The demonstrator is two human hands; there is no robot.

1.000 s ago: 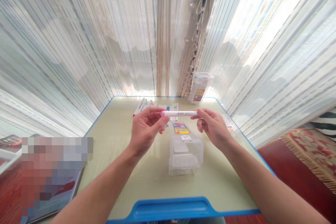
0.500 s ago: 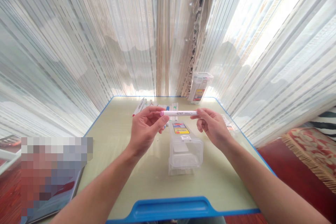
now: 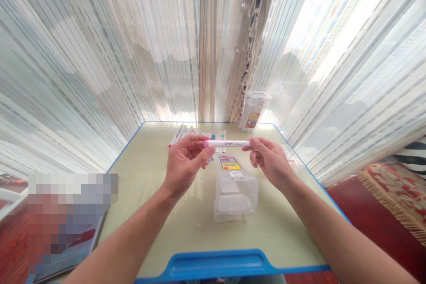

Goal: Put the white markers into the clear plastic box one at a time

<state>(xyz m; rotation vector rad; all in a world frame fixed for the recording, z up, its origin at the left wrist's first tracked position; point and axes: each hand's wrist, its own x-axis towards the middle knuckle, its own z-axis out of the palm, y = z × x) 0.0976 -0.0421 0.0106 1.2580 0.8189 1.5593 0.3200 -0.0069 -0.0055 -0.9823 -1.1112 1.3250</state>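
A: Where is the white marker [image 3: 229, 143]?
B: Mid-frame, level, raised above the table [image 3: 133, 182], its pink end at the left.
A: And the hands?
B: The left hand [image 3: 183, 162] pinches that pink end between thumb and fingers; the right hand [image 3: 271, 159] is clamped on the other end.
A: Anything around them?
B: A clear case [image 3: 236, 188] lies lower centre, just below the marker in the frame; another upright case [image 3: 254, 111] stands upper right of centre.
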